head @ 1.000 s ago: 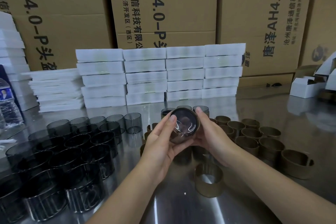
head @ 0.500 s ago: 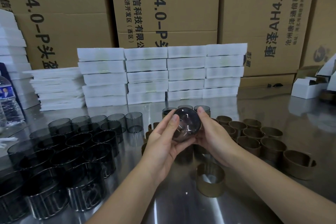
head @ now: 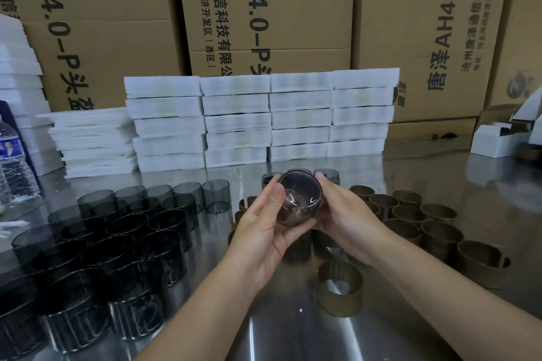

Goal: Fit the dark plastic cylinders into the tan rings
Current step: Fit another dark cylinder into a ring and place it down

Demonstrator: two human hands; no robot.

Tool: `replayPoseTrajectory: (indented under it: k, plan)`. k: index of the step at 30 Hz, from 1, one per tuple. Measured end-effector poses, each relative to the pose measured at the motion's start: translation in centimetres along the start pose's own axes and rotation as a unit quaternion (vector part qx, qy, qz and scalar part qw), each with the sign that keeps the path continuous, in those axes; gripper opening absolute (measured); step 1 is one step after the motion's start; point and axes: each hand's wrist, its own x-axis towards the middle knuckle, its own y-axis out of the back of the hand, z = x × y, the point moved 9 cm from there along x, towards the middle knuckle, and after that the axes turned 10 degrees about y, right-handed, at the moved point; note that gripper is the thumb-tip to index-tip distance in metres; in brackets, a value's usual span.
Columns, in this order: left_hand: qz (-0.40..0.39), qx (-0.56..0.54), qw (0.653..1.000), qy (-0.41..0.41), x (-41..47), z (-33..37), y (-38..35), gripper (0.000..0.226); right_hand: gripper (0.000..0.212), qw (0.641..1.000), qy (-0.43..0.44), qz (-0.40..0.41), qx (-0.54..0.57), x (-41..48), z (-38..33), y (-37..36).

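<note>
Both hands cup the held cylinder: the left hand curls round its left wall with the thumb across the rim, and the right hand wraps its right and far side. It hangs clear of the steel table, long axis tipped toward the viewer, open mouth facing back. Whether a ring sits round it under the right palm I cannot tell. Nearer the person than the held cylinder, toward its right, a lone tan ring stands upright, closest to the right hand. Further right of the held cylinder cluster the other tan rings; left of it stand the spare dark cylinders
</note>
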Motion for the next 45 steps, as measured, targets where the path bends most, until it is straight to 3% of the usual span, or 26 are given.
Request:
replayPoseTrajectory:
  k: [11,23,28,32,34,38,42,45]
  plan:
    - [-0.013,0.004,1.0,0.0,0.2,0.0,0.0,0.067,0.049,0.999,-0.021,0.023,-0.011,-0.4,-0.1,0.1]
    - [-0.013,-0.011,1.0,-0.011,-0.1,0.2,-0.4,0.064,0.054,0.998,-0.003,0.009,-0.062,-0.3,-0.6,1.1]
    - [0.031,-0.01,0.999,-0.013,0.0,-0.1,0.7,0.049,0.024,0.997,-0.053,-0.031,0.056,0.2,-0.1,1.7]
    - [0.1,0.052,0.993,-0.039,0.3,-0.4,1.7,0.041,0.017,0.99,-0.114,-0.039,0.075,0.9,0.3,2.1]
    - [0.146,0.131,0.978,-0.074,0.6,-0.1,2.1,0.025,0.015,0.992,-0.106,-0.025,0.058,2.2,0.0,2.0]
    - [0.198,0.239,0.946,-0.092,0.9,0.0,2.2,0.042,0.009,0.999,-0.04,-0.001,-0.033,6.1,-0.7,0.6]
    - [0.171,0.227,0.959,-0.023,1.8,-1.8,1.3,0.038,0.009,0.967,0.019,-0.002,-0.254,10.2,-0.8,-1.8]
    - [0.139,0.247,0.959,-0.02,1.8,-2.0,0.4,0.042,0.018,0.957,-0.002,0.008,-0.289,12.5,1.2,-3.4]
